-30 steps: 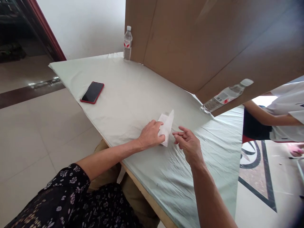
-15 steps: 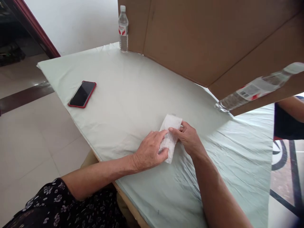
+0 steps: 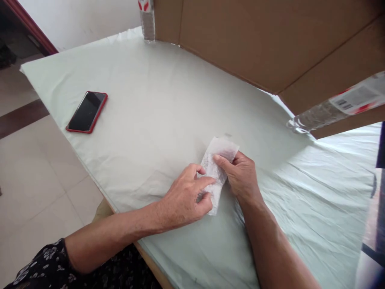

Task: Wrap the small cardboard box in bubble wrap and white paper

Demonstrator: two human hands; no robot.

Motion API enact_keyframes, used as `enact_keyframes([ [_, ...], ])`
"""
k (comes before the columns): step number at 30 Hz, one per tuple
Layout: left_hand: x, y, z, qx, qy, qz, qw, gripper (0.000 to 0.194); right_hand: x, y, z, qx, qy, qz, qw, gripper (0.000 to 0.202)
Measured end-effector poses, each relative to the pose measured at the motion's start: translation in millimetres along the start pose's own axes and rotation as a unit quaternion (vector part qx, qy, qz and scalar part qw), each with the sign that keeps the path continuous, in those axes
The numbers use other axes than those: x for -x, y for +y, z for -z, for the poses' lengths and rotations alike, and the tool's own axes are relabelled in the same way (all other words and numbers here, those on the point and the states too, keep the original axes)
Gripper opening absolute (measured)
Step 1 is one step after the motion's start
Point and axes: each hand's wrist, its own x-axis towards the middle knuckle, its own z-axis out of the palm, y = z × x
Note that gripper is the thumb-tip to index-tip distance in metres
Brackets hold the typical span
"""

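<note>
A small white folded piece [image 3: 221, 170] with a crinkled, bubble-like texture is held slightly tilted above the cloth-covered table; I cannot make out whether it is bubble wrap or tissue. My right hand [image 3: 242, 172] grips its upper right edge, thumb on top and fingers behind, partly hidden. My left hand [image 3: 189, 194] comes in from the lower left with fingers bent and apart. Its index fingertip rests on the white piece, and the thumb lies near the lower left edge.
A black phone in a red case [image 3: 87, 112] lies toward the table's left edge. Brown cardboard [image 3: 228, 44] stands upright at the back, with a clear plastic bottle [image 3: 147, 24] at its left and another bottle [image 3: 325, 112] leaning at its right. Pale green cloth [image 3: 135, 104] covers the table.
My left fingers have spread from their hold on the white piece, the index now on its surface. The right hand keeps its grip. The view has shifted down and closer.
</note>
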Motion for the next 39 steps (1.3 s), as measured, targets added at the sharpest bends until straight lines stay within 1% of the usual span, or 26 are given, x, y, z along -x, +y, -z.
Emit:
enact_keyframes([
  [3, -2, 2, 2.3, 0.012, -0.005, 0.016, 1.0, 0.035, 0, 1, -1, -0.024, 0.001, -0.015, 1.0, 0.021],
  [6, -4, 3, 3.9, 0.022, -0.007, 0.025, 0.999, 0.035, 0, -2, -2, -0.049, -0.023, -0.027, 0.998, 0.025],
  [12, -5, -2, 3.8, 0.027, -0.006, 0.028, 0.999, 0.035, 10, -17, -4, -0.06, -0.068, -0.013, 0.996, 0.027],
  [16, -4, -4, 0.4, 0.03, 0.029, 0.023, 0.999, 0.037, 21, -25, -5, -0.061, -0.075, 0.009, 0.995, 0.025],
  [20, -4, -5, -2.1, 0.032, 0.086, 0.057, 0.994, 0.037, 37, -29, -5, -0.021, -0.072, 0.056, 0.996, 0.022],
  [22, -5, -6, -1.4, 0.028, 0.115, 0.044, 0.992, 0.047, 48, -28, -3, 0.014, -0.057, 0.088, 0.994, 0.02],
  [24, -6, -8, 0.7, 0.033, 0.125, 0.017, 0.992, 0.059, 59, -25, -1, 0.06, -0.045, 0.118, 0.99, 0.017],
  [26, -7, -11, 3.3, 0.051, 0.107, -0.003, 0.993, 0.055, 69, -20, 2, 0.094, -0.049, 0.157, 0.982, 0.013],
  [29, -8, -14, 5.6, 0.089, 0.059, -0.011, 0.994, 0.03, 80, -10, 5, 0.134, -0.065, 0.232, 0.961, 0.007],
  [31, -8, -16, 6.5, 0.11, 0.043, -0.014, 0.993, 0.02, 85, -4, 7, 0.166, -0.076, 0.275, 0.944, 0.011],
  [33, -8, -18, 8.9, 0.116, 0.025, -0.008, 0.993, 0.014, 88, 3, 8, 0.192, -0.087, 0.314, 0.926, 0.02],
  [36, -9, -19, 18.5, 0.119, -0.025, 0.006, 0.993, 0.014, 90, 13, 7, 0.229, -0.089, 0.367, 0.897, 0.033],
  [39, -9, -19, 32.3, 0.131, -0.09, -0.012, 0.987, 0.025, 89, 21, 5, 0.257, -0.066, 0.386, 0.883, 0.027],
])
